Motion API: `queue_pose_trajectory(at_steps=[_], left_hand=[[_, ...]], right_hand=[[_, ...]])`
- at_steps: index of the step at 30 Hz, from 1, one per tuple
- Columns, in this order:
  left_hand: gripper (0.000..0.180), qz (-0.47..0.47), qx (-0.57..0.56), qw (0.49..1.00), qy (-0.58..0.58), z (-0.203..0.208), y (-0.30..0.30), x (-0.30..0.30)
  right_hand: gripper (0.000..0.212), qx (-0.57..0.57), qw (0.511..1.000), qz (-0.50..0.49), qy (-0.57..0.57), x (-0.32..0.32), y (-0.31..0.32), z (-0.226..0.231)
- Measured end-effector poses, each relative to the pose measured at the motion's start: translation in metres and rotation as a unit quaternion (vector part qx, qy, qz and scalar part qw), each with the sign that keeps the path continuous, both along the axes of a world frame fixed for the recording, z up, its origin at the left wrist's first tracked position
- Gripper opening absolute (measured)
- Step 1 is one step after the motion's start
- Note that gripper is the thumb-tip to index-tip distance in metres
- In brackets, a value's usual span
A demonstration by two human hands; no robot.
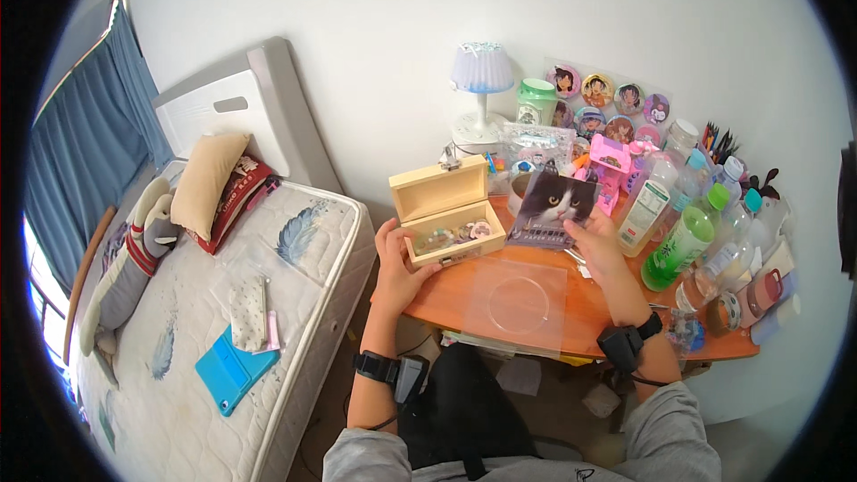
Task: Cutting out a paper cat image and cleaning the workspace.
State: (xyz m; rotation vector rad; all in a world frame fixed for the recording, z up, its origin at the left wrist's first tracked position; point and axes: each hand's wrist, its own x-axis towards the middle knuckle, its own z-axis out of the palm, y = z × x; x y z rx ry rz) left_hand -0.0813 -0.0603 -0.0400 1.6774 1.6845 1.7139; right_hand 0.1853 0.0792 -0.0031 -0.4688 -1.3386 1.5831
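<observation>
The left hand [399,261] is gripping a small wooden box [444,211] at its near left corner, fingers curled shut around the side wall with the thumb lying along the front edge; the box is sitting on the desk [464,299] just beyond and to the right of that grip, with its hinged lid standing open and tilted back, away from the palm. Inside the box, a little right of the gripping fingers, small round trinkets [460,234] are lying in a loose cluster; what they are is too small to tell. The right hand [600,245] is pinching a cat picture card [553,207] by its lower right corner, fingers closed on the edge; the card is extending up and to the left from the pinch, tilted, its lower left corner coming close to the right end of the box. Below both grips, between the two forearms, a clear plastic sheet [518,305] with a round outline is lying flat on the desk. Right of the right hand, a green bottle [678,250] and a white bottle [644,205] are standing among other bottles, well clear of the pinch. Beyond the card, a pink toy [610,163] and a white lamp [481,94] are standing against the wall. Left of the left hand, well apart, a bed [295,303] is carrying a blue case [229,370] and a pillow [205,180].
</observation>
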Motion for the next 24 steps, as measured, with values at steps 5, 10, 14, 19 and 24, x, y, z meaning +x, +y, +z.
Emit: queue_pose_trajectory(at_steps=[5, 10, 14, 19, 24], left_hand=[[0.098, -0.099, -0.040, 0.979, -0.174, 0.000, 0.005, -0.005], [0.093, -0.086, -0.078, 0.980, -0.159, -0.011, 0.007, -0.012], [0.092, -0.064, -0.098, 0.982, -0.145, -0.009, 0.007, -0.012], [0.093, -0.059, -0.085, 0.985, -0.138, -0.016, 0.008, -0.015], [0.097, -0.016, -0.042, 0.994, -0.104, -0.015, 0.007, -0.010]], right_hand=[[0.033, 0.130, 0.990, 0.011, -0.057, -0.039, 0.001, 0.031], [0.029, 0.124, 0.988, 0.033, -0.082, -0.110, 0.003, 0.001], [0.024, 0.144, 0.962, 0.089, -0.214, -0.125, 0.012, -0.011], [0.027, 0.146, 0.940, 0.148, -0.270, -0.123, 0.011, 0.004], [0.028, 0.105, 0.965, 0.079, -0.225, -0.107, 0.020, 0.023]])
